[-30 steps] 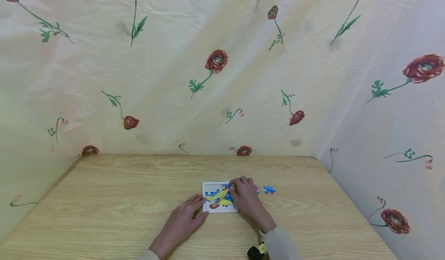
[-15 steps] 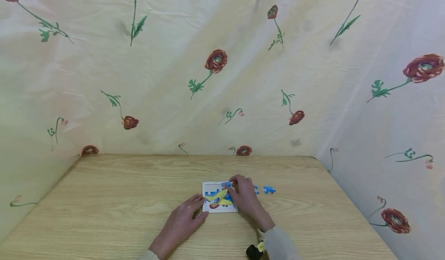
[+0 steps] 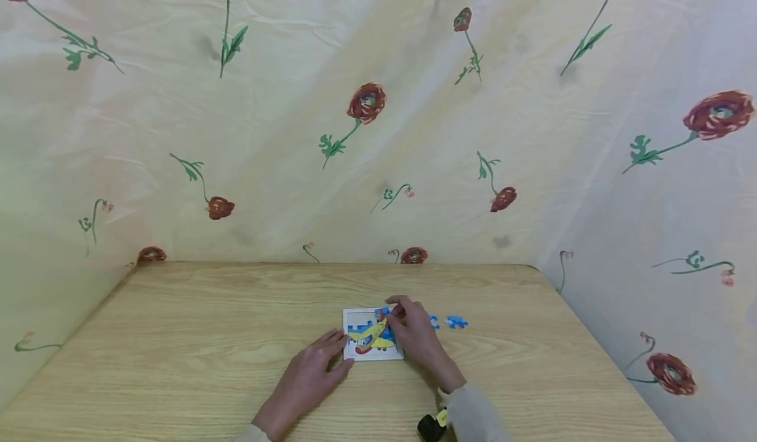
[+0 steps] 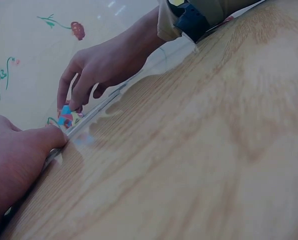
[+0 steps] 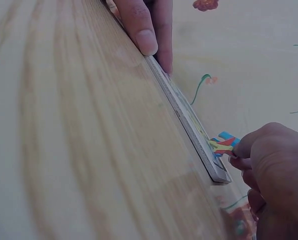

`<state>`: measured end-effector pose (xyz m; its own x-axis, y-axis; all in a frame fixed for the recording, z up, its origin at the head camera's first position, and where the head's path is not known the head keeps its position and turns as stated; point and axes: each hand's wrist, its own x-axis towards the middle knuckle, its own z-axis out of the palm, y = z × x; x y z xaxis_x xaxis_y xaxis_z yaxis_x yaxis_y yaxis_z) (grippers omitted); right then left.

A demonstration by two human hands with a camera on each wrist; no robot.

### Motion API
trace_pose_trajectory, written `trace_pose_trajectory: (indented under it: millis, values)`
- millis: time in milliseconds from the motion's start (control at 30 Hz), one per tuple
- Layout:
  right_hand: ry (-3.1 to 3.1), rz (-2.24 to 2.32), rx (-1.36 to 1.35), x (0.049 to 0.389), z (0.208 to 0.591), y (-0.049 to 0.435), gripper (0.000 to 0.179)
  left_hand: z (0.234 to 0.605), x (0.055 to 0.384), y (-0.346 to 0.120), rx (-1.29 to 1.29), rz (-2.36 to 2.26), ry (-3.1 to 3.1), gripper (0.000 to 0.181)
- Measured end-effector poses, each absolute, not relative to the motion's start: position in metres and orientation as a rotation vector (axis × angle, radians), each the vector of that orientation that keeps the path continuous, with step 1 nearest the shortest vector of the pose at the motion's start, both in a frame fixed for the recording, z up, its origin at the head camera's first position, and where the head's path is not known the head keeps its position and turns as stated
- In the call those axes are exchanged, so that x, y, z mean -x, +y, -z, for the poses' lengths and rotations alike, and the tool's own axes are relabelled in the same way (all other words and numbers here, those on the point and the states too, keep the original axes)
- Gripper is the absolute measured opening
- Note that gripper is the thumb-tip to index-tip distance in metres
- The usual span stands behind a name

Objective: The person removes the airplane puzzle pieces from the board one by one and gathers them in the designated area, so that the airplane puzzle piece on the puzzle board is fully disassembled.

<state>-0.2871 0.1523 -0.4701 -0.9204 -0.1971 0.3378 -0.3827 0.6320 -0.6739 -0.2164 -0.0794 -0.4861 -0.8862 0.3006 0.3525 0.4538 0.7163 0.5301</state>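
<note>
A white-framed jigsaw puzzle [image 3: 374, 356] with a yellow cartoon plane on blue lies flat on the table, its upper left part bare. My left hand [image 3: 313, 370] rests at its left side, fingers on the left edge and thumb by the lower left corner. At the upper right corner, my right hand [image 3: 418, 337] pinches a blue, red and yellow puzzle piece [image 5: 226, 144] between thumb and fingers. That piece is tilted up over the frame in the right wrist view. The right hand covers part of the puzzle's right edge in the head view.
Loose blue puzzle pieces [image 3: 456, 322] lie right of the frame, one partly behind the right hand. A black wrist device [image 3: 432, 427] shows beside the right sleeve. Flower-patterned cloth [image 3: 272, 133] stands behind and along the sides of the wooden table [image 3: 207, 337].
My right hand has shifted slightly up and left, moving the pinched piece at the puzzle's upper right. Its index finger now reaches farther out. The left hand stays in place.
</note>
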Motion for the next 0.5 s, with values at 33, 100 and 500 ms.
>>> trace_pose_trajectory:
  millis: [33,100,500]
  values:
    - [-2.623,-1.169,-0.474,0.287,0.469,0.153,0.025,0.486,0.217,-0.079,0.6,0.92,-2.682,0.047]
    - [-2.624,-1.198,-0.467,0.285,0.467,0.154,0.024,0.486,0.217,-0.079,0.601,0.921,-2.684,0.047]
    - [-2.586,-1.313,-0.353,0.277,0.46,0.18,0.024,0.486,0.214,-0.079,0.604,0.92,-2.676,0.047]
